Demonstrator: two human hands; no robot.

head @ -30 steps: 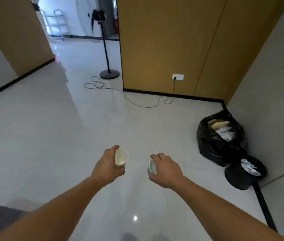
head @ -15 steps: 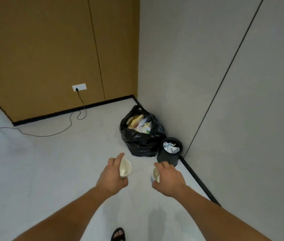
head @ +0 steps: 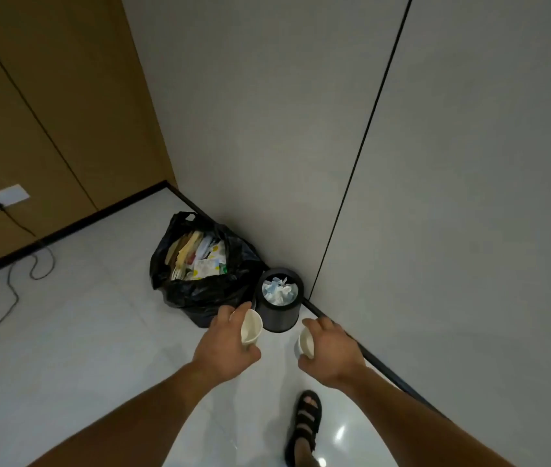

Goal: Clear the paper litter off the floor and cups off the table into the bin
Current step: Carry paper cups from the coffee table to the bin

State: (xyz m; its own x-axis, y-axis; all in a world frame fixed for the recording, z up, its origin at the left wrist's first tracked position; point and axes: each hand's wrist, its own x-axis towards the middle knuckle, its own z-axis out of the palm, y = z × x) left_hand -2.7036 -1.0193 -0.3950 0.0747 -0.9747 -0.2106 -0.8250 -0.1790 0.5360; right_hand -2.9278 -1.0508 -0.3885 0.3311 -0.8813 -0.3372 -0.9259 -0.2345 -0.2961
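Pale tiled floor (head: 82,332) runs into a corner where the small black bin (head: 279,319) stands against the grey wall (head: 301,163), touching a stuffed rubbish bag (head: 196,294). Your left hand (head: 225,345) grips the left cup (head: 250,328) and your right hand (head: 329,352) grips the right cup (head: 306,342), both just short of the bin, probably for dropping. Crumpled paper sits near its rim, so room inside looks tight. You have open floor in front; wall and bag hem the bin's other sides.

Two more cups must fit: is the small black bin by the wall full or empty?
Nearly full: crumpled paper reaches close to the rim of the small black bin. How tightly packed, cannot tell.
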